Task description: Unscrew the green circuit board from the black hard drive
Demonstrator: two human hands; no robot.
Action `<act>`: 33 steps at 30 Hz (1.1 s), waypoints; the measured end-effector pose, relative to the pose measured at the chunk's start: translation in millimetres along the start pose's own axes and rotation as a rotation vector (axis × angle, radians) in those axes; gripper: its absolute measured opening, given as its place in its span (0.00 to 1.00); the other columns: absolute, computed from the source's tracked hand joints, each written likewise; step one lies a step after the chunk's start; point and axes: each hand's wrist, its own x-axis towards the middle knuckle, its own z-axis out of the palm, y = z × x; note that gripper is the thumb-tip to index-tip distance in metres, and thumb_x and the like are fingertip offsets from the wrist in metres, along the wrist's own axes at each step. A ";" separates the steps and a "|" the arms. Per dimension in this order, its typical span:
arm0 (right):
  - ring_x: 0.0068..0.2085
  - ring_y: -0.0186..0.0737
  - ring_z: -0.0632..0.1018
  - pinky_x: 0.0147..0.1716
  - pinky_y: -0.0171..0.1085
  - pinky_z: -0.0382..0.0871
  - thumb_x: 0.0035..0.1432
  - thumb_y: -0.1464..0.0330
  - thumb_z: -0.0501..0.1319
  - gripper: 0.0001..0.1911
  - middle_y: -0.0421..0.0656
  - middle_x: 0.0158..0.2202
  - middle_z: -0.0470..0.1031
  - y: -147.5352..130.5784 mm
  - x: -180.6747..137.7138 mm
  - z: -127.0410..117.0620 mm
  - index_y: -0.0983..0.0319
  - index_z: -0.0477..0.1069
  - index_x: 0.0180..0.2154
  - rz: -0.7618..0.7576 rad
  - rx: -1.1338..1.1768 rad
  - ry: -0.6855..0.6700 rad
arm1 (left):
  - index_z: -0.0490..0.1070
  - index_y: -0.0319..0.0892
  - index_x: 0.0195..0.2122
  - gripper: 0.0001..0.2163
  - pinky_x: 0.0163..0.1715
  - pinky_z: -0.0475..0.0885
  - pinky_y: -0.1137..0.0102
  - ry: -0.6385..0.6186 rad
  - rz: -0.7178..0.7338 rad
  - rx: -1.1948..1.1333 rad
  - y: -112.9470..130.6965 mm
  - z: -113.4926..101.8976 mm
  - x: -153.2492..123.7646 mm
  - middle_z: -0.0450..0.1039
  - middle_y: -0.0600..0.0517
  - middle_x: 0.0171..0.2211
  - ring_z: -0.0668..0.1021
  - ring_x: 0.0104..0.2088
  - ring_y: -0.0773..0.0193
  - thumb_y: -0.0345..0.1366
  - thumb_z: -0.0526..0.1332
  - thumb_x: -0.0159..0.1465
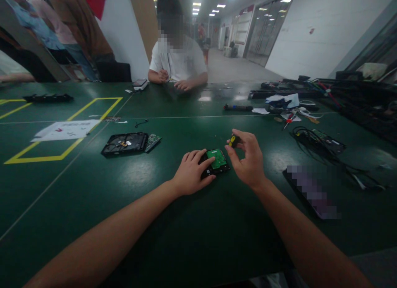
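Observation:
A hard drive (217,160) with a green circuit board facing up lies on the green table in front of me. My left hand (194,172) grips its left end, the thumb along the near edge and the index finger reaching onto the board. Just right of the drive and raised above the table, my right hand (248,157) pinches a short yellow-and-black screwdriver handle (233,141) between thumb and fingers. No shaft shows on it. A few tiny bits, perhaps screws, lie beyond the drive.
To the left lie a black drive casing (125,144) and a loose circuit board (153,142). At right are a phone (310,193), black cables (322,145) and a red screwdriver (289,121). An electric screwdriver (238,107) lies farther back. Across the table sits a person (178,60).

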 end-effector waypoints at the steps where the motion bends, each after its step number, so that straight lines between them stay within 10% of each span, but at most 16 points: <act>1: 0.52 0.49 0.78 0.45 0.49 0.86 0.67 0.71 0.65 0.30 0.47 0.55 0.69 -1.3 0.8 -0.5 0.46 0.66 0.66 -0.010 -0.022 0.020 | 0.67 0.51 0.70 0.30 0.65 0.62 0.40 0.001 0.000 -0.001 0.2 -0.3 -0.2 0.59 0.40 0.72 0.64 0.68 0.37 0.53 0.63 0.70; 33: 0.52 0.47 0.79 0.47 0.49 0.84 0.67 0.73 0.62 0.31 0.47 0.57 0.71 -0.7 -0.6 0.2 0.48 0.65 0.67 -0.009 -0.040 0.023 | 0.67 0.50 0.70 0.30 0.65 0.62 0.40 -0.002 0.002 0.004 0.7 0.2 1.0 0.58 0.39 0.72 0.64 0.68 0.37 0.54 0.62 0.70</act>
